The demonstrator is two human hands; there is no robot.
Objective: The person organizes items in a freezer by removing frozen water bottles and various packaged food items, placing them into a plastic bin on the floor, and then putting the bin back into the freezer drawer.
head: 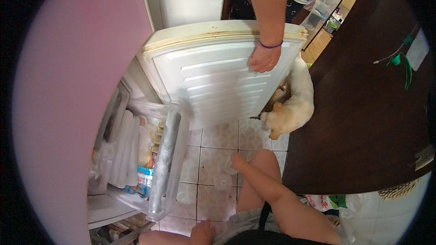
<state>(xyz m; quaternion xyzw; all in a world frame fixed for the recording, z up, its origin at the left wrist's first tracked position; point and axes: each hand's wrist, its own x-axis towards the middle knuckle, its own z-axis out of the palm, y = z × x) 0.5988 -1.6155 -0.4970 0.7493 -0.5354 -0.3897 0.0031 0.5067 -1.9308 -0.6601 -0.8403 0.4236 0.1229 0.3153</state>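
Note:
My right hand (pixel 239 162) is held out over the tiled floor, beside my right knee, with its fingers closed around a clear plastic container (pixel 223 179). It looks like a bottle or cup, blurred against the tiles. My left hand (pixel 203 232) lies low by my left thigh, and how its fingers are set is unclear. To the left, a clear freezer drawer (pixel 169 163) is pulled out of the fridge. Inside it are long white frozen bars (pixel 126 148) and bagged food, including a blue packet (pixel 144 173).
Another person's hand (pixel 265 59), with a purple wristband, rests on the open freezer door (pixel 218 78). A white dog (pixel 291 115) stands between door and dark tabletop (pixel 347 119). The pink fridge panel (pixel 75 75) fills the left. Plastic bags (pixel 325 201) lie under the table.

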